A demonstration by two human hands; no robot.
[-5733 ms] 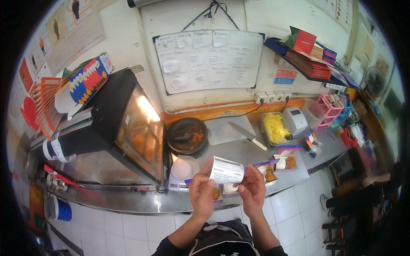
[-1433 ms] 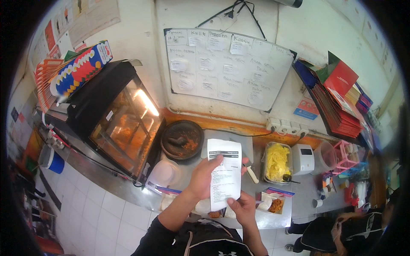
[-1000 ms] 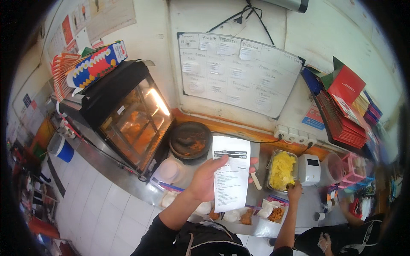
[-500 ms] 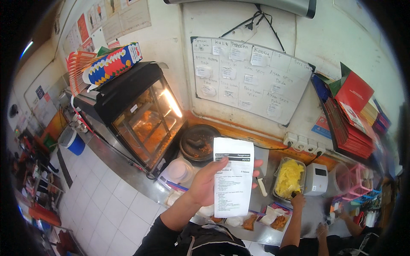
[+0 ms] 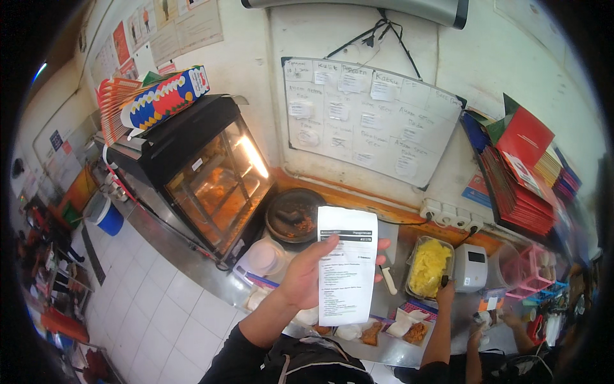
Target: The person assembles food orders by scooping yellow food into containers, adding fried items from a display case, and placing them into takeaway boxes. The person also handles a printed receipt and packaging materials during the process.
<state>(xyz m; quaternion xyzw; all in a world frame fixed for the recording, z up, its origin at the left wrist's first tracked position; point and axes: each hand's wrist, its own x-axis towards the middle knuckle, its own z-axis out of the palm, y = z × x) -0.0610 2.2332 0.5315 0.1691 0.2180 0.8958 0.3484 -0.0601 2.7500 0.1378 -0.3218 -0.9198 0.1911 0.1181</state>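
My left hand [image 5: 299, 275] holds up a long white printed receipt [image 5: 347, 275] with dark bars near its top. The thumb lies on its front and fingertips show past its right edge. Farther right, my right hand [image 5: 446, 293] is closed around a short black handle [image 5: 444, 281] at the edge of a clear container [image 5: 409, 289] of yellow food [image 5: 427, 265]. What the handle belongs to is hidden. A white-handled knife [image 5: 389, 280] lies between the receipt and the container. Below the receipt are opened wrappers with fried pieces [image 5: 371, 333] and white bundles [image 5: 348, 331].
A dark stone mortar [image 5: 288, 221] and a lit glass food warmer [image 5: 220, 179] stand left. A white device [image 5: 472, 265] and pink baskets [image 5: 534, 269] stand right. A co-worker's hands [image 5: 478, 331] are close by. Red folded cartons [image 5: 518, 192] lean against the wall.
The view has shifted slightly, with the receipt still in my left hand. My right hand stays at the yellow food's container. The co-worker's hands have come together around a small packet.
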